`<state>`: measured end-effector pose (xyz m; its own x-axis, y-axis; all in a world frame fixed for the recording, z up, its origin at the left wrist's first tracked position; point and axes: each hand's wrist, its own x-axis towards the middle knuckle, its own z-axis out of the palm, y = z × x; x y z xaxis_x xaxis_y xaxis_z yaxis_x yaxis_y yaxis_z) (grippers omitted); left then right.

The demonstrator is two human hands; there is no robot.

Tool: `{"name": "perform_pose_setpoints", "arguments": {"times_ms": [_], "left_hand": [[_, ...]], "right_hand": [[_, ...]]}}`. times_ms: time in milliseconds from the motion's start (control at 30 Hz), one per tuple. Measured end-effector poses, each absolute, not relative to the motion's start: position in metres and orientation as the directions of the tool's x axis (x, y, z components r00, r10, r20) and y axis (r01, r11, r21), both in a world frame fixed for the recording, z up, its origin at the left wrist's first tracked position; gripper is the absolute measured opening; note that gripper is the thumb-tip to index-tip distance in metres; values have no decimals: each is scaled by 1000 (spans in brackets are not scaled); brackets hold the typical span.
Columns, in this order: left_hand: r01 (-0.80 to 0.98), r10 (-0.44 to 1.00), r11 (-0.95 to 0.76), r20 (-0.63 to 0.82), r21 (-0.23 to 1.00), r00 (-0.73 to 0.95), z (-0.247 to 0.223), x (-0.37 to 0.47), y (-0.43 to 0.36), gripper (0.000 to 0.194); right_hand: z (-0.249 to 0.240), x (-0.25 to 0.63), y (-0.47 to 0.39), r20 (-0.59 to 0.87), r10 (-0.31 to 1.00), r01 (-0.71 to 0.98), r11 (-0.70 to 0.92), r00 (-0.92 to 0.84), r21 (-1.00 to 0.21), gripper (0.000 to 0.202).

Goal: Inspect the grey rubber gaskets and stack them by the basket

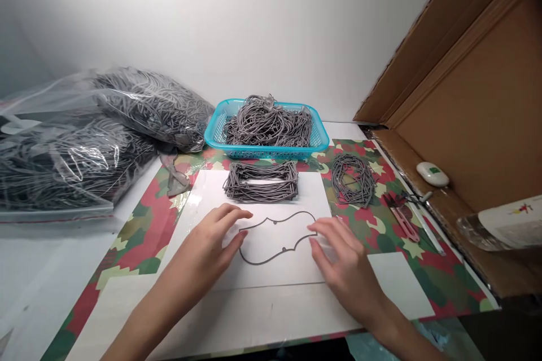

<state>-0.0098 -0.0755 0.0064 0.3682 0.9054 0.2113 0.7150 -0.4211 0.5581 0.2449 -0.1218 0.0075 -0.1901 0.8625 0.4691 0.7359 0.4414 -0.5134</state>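
A single thin grey curved loop (263,263) lies flat on white paper (254,279), with two small round tabs on its outline. My left hand (212,237) is at its left end, thumb and fingers apart around the edge. At the right end, my right hand (341,248) has its thumb and fingertips apart, close to or touching the loop. Just beyond, a neat rectangular stack of grey loops (262,192) rests on the paper. Behind that stands a blue basket (266,151) heaped with tangled grey loops (269,124).
Clear bags of grey loops (156,107) fill the left side. A round pile of grey pieces (353,180), pink-handled cutters (404,223) and a white pen-like tool (429,231) lie right. Cardboard (474,84) borders the right side, with a white oval device (432,174) on it.
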Motion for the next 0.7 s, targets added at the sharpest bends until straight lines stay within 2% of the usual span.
{"name": "perform_pose_setpoints", "arguments": {"times_ms": [167,300,533,700], "left_hand": [[756,865,-495,162,429,474,3,14,-63,26],[810,876,-476,103,343,471,3,23,-60,19],[807,902,-421,94,414,422,2,6,-61,16],[777,931,-354,116,521,347,2,-9,-57,21]], "right_hand": [[-5,232,-133,381,860,811,473,-339,-345,19],[-6,226,-134,365,861,798,482,-355,-362,7],[-6,239,-141,433,844,718,511,-316,-473,18],[-6,248,-144,491,844,684,489,-214,-542,24]]}}
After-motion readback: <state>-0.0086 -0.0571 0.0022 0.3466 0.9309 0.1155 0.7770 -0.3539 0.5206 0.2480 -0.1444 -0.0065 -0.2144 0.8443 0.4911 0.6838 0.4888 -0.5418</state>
